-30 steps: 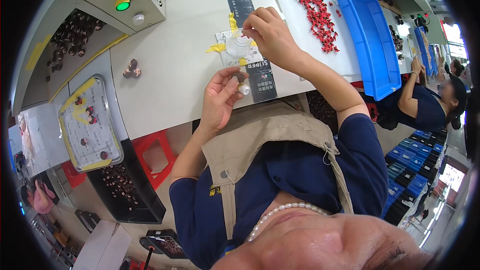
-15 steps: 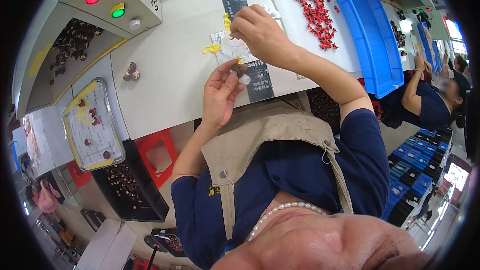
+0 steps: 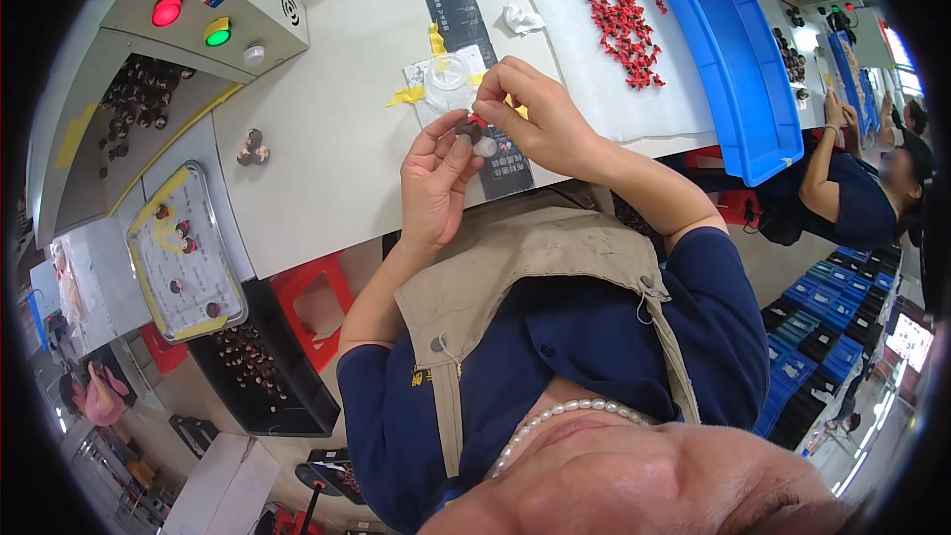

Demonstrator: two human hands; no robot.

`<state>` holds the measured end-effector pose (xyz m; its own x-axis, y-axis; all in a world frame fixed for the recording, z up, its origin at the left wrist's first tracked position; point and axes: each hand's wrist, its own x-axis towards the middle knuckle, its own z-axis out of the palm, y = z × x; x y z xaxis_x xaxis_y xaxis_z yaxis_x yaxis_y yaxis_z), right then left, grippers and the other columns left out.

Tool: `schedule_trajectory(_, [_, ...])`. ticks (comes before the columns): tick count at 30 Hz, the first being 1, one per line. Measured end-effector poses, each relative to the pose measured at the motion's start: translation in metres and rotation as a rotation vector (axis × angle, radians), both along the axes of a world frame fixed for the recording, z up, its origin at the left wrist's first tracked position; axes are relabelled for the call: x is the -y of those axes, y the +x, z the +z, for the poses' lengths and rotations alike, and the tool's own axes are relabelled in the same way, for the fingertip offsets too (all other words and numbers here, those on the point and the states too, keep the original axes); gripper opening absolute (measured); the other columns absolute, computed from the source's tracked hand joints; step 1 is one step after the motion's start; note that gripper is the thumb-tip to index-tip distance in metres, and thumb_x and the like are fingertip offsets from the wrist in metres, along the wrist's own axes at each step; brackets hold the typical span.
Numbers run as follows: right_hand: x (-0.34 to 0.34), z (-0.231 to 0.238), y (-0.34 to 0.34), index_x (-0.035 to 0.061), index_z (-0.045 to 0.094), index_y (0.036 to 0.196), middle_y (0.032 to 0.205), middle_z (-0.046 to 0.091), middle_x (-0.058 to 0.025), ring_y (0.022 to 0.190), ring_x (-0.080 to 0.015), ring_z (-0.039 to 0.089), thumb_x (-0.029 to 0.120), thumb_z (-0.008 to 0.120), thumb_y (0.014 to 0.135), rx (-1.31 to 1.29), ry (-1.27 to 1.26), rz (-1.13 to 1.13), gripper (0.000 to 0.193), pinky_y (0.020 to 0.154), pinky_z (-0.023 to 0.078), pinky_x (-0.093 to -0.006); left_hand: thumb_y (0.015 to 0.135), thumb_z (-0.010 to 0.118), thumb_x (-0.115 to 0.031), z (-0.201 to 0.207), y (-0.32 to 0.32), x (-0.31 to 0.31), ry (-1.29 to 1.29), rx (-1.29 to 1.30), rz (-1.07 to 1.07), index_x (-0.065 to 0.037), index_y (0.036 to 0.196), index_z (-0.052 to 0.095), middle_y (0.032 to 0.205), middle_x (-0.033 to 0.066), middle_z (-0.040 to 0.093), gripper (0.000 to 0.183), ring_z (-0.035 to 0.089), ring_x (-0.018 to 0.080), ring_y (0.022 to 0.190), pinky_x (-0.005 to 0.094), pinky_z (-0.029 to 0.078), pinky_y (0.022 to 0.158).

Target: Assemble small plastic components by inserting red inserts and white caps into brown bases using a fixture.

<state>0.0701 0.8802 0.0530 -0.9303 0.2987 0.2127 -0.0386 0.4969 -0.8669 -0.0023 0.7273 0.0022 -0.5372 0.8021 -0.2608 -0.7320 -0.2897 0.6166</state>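
My left hand is closed on a small dark brown doll head, pinched between thumb and fingers, with a white cylindrical piece at its lower side. My right hand comes in from the right, fingertips pinched on a small red piece that touches or nearly touches the head's top. Fingers cover part of both. Just beyond the hands, a clear round dish sits on a white card with yellow tape around it.
Red pieces lie heaped on a white sheet beside a blue bin. Left are a machine box with lit buttons, a few loose heads and a metal tray. Crumpled tissue lies beyond; a co-worker is at far right.
My right hand has moved from above the clear dish down to the doll head, a red piece now showing at its fingertips. My left hand still holds the head. The view has shifted slightly.
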Motion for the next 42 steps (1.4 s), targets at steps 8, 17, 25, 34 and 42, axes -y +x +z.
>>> schedule_trajectory(8, [0.01, -0.001, 0.003, 0.0001, 0.054, 0.083, 0.079, 0.054, -0.0109, 0.072, -0.0238, 0.055, 0.007, 0.061, 0.082, -0.126, 0.154, -0.077, 0.01, 0.063, 0.045, -0.0322, 0.085, 0.062, -0.004, -0.001, 0.005, 0.0, -0.005, -0.151, 0.09, -0.002, 0.115, 0.054, 0.102, 0.0046, 0.061, 0.032, 0.058, 0.0075, 0.088, 0.022, 0.053, 0.071])
schedule_trajectory(17, [0.019, -0.003, 0.009, 0.0009, 0.051, 0.079, 0.074, 0.053, -0.0108, 0.068, -0.0267, 0.052, 0.001, 0.062, 0.079, -0.208, 0.032, -0.082, 0.011, 0.059, 0.043, -0.0318, 0.083, 0.062, 0.0, 0.01, 0.005, 0.001, -0.037, -0.488, 0.175, 0.005, 0.11, 0.057, 0.106, 0.0134, 0.061, 0.028, 0.06, 0.0153, 0.091, 0.0261, 0.056, 0.069])
schedule_trajectory(25, [0.011, -0.009, 0.016, 0.0002, 0.053, 0.087, 0.086, 0.053, -0.0097, 0.08, -0.0183, 0.052, -0.004, 0.062, 0.077, -0.167, -0.09, -0.056, 0.014, 0.072, 0.044, -0.028, 0.088, 0.058, -0.006, 0.01, 0.002, -0.008, 0.009, -0.262, 0.01, 0.002, 0.119, 0.052, 0.109, 0.0129, 0.06, 0.032, 0.06, 0.0171, 0.098, 0.0296, 0.054, 0.08])
schedule_trajectory(34, [-0.004, -0.007, 0.029, 0.0054, 0.06, 0.091, 0.096, 0.056, -0.008, 0.097, -0.0262, 0.05, 0.012, 0.076, 0.064, -0.268, 0.255, -0.146, 0.032, 0.08, 0.044, -0.0347, 0.094, 0.049, -0.03, 0.023, 0.002, -0.025, 0.149, 0.057, -0.304, 0.003, 0.122, 0.047, 0.113, 0.0152, 0.058, 0.043, 0.057, 0.0222, 0.106, 0.0377, 0.049, 0.09])
schedule_trajectory(42, [-0.011, -0.002, 0.041, 0.0049, 0.059, 0.087, 0.094, 0.056, -0.0084, 0.094, -0.0266, 0.051, 0.007, 0.075, 0.06, -0.264, 0.261, -0.13, 0.032, 0.08, 0.044, -0.0348, 0.092, 0.053, -0.03, 0.019, 0.011, -0.037, 0.103, -0.016, -0.344, 0.006, 0.119, 0.047, 0.103, 0.0169, 0.061, 0.045, 0.06, 0.023, 0.097, 0.0371, 0.05, 0.086])
